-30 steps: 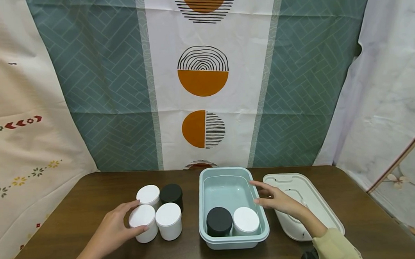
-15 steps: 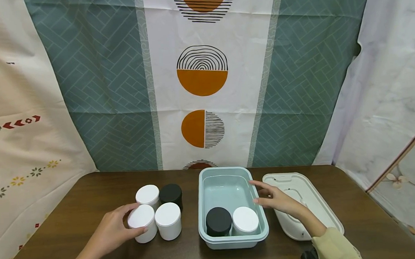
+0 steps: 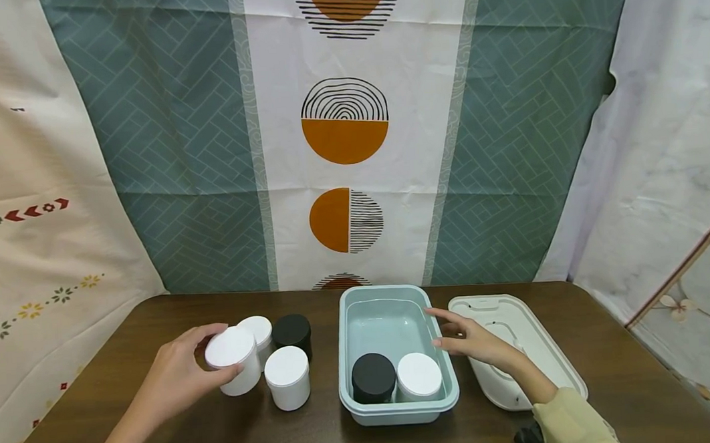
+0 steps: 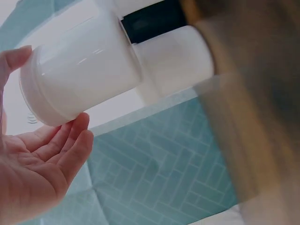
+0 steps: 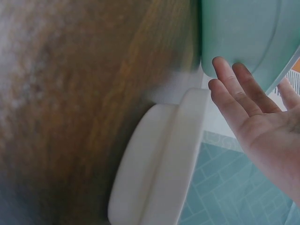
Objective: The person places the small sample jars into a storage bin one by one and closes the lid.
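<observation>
Thumb and fingertips of my left hand [image 3: 178,368] grip a white lidded jar [image 3: 232,355] near its top, raised off the table. The left wrist view shows this white jar [image 4: 84,70] tilted, with fingers on either side of its lid. Close by stand another white jar [image 3: 257,330], a black jar [image 3: 292,332] and a third white jar [image 3: 288,379]. My right hand [image 3: 478,342] is at the right rim of a pale blue bin [image 3: 384,320], fingers extended. Inside the bin's near end sit a black jar [image 3: 374,379] and a white jar [image 3: 419,377].
A white lid-like tray [image 3: 555,358] lies right of the bin, partly under my right forearm. The brown wooden table [image 3: 173,324] ends at a patterned curtain [image 3: 195,156] behind. A small dark object [image 3: 528,438] is beside the right sleeve.
My left hand has lifted the front-left white jar and drawn it slightly up and left, away from the other jars. The right hand stays at the bin's rim.
</observation>
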The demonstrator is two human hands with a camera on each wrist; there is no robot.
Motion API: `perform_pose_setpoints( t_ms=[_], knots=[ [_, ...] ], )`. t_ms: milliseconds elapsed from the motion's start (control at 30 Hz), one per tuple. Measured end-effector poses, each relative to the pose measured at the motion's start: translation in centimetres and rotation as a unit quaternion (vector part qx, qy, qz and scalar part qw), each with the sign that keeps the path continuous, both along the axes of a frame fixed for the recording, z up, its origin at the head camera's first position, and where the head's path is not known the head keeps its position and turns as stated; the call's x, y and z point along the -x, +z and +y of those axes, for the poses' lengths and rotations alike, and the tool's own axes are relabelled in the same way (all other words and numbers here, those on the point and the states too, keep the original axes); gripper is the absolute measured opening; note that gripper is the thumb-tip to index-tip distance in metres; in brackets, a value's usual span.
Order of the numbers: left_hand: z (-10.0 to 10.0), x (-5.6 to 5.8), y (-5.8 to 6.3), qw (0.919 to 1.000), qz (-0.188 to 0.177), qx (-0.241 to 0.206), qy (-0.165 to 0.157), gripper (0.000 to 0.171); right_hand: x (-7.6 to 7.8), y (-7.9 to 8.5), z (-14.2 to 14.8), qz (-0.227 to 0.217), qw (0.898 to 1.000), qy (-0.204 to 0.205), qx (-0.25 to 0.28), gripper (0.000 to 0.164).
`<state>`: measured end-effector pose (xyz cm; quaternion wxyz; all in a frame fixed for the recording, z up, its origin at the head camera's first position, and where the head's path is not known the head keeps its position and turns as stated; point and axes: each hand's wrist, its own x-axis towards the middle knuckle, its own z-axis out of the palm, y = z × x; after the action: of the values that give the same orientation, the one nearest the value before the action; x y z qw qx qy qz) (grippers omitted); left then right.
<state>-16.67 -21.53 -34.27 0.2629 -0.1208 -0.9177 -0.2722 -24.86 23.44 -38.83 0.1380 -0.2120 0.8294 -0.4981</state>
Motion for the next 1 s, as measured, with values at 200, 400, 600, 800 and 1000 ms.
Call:
perform_pose_setpoints(
  t_ms=[200, 400, 600, 800, 1000],
  knots=[
    [1.2, 0.4, 1.4, 0.9995, 0.021, -0.022, -0.010, 0.053, 0.1, -0.2, 0.0, -0.001, 1.000, -0.003, -0.004, 0.062],
    [3.3, 1.1, 2.4, 0.9977, 0.038, -0.044, -0.037, 0.052, 0.2, -0.3, 0.0, -0.003, 1.000, -0.009, -0.004, 0.061],
    [5.7, 1.9, 3.0, 0.9955, 0.020, -0.065, -0.065, 0.052, 0.1, -0.1, 0.0, 0.002, 1.000, 0.004, -0.001, 0.061],
    [8.1, 2.9, 3.3, 0.9923, 0.007, -0.076, -0.097, 0.055, -0.1, 0.1, 0.0, -0.001, 1.000, 0.006, 0.005, 0.061],
    [10.5, 3.8, 3.0, 0.9872, 0.007, -0.094, -0.129, 0.055, 0.0, -0.1, 0.0, -0.003, 1.000, 0.004, 0.008, 0.061]
  ],
)
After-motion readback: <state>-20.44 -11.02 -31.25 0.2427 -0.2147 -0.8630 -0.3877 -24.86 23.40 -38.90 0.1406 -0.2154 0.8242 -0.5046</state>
